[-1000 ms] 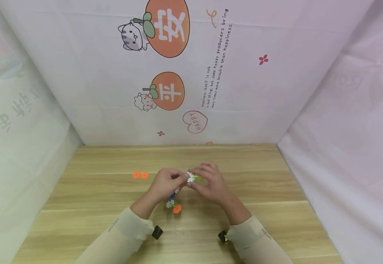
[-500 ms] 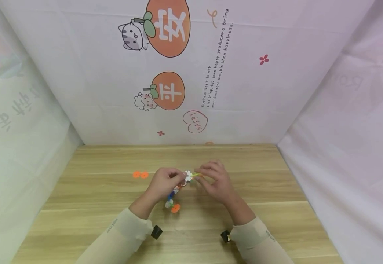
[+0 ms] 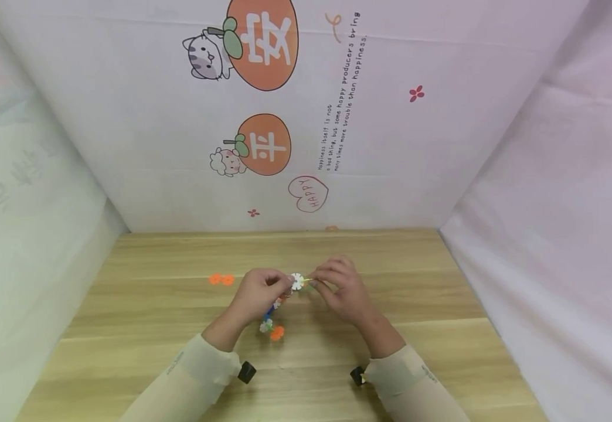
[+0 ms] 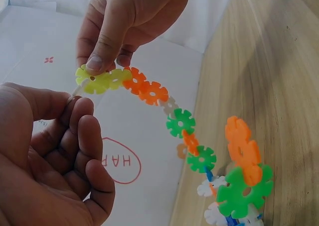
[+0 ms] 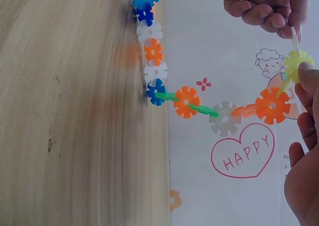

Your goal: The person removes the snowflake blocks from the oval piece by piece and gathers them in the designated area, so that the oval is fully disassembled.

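In the head view my left hand [image 3: 255, 296] pinches a white snowflake disc [image 3: 297, 282] between thumb and fingers. My right hand [image 3: 344, 290] pinches a yellow snowflake disc [image 4: 99, 82], seen face-on in the left wrist view under the thumb. White and yellow discs meet edge to face between the hands. From the yellow discs hangs a chain of interlocked snowflake discs [image 5: 187, 102] in orange, green, clear, blue and white. It curves down toward the table, and a bright orange disc [image 3: 277, 333] ends it near my left forearm.
Two joined orange snowflake discs [image 3: 221, 279] lie on the wooden table [image 3: 169, 328], left of my left hand. A white printed cloth [image 3: 369, 193] stands behind the table and along both sides. A black wrist device [image 3: 247, 372] sits at my left cuff.
My right hand has drawn slightly right and turned, so the yellow disc shows edge-on instead of face-on. The white disc now faces the head camera fully. My left hand stays nearly in place.
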Motion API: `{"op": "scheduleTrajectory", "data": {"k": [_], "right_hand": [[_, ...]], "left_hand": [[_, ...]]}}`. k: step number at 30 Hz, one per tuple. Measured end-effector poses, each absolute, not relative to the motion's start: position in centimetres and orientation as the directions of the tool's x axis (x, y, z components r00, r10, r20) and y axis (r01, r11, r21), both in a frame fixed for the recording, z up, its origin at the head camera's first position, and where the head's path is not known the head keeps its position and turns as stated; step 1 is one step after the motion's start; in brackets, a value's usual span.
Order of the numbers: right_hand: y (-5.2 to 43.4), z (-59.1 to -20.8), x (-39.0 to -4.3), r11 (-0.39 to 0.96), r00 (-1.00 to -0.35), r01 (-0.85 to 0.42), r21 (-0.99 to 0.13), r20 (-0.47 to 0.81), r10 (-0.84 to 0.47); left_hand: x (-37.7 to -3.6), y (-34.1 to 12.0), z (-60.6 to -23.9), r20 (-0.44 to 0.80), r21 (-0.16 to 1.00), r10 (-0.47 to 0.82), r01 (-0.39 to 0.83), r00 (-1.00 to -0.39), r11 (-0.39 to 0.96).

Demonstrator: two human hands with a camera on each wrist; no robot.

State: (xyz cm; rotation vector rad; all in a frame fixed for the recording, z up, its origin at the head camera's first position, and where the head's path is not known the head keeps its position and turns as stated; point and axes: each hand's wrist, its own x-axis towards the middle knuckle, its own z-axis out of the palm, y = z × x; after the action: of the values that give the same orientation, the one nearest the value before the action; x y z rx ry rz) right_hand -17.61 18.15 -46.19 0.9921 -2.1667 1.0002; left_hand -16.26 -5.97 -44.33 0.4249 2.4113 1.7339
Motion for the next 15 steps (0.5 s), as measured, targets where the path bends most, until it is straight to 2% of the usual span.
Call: {"op": "scheduleTrajectory", "data": {"k": [10,15], "right_hand": [[17.9,-46.8,-17.9,0.441,-0.570,-0.805,-0.396,0.723,-0.390],[18.7,-46.8,-18.0,0.455,-0.571,-0.797,-0.396,0.738,-0.359]], "left_hand": [[-16.3,-6.4,-44.6,0.067,0.935,0.313,0.169,-0.948,0.311],[-16.4,-7.4,-44.4,0.039,0.939,0.265,0.126,-0.963,0.319]]}}
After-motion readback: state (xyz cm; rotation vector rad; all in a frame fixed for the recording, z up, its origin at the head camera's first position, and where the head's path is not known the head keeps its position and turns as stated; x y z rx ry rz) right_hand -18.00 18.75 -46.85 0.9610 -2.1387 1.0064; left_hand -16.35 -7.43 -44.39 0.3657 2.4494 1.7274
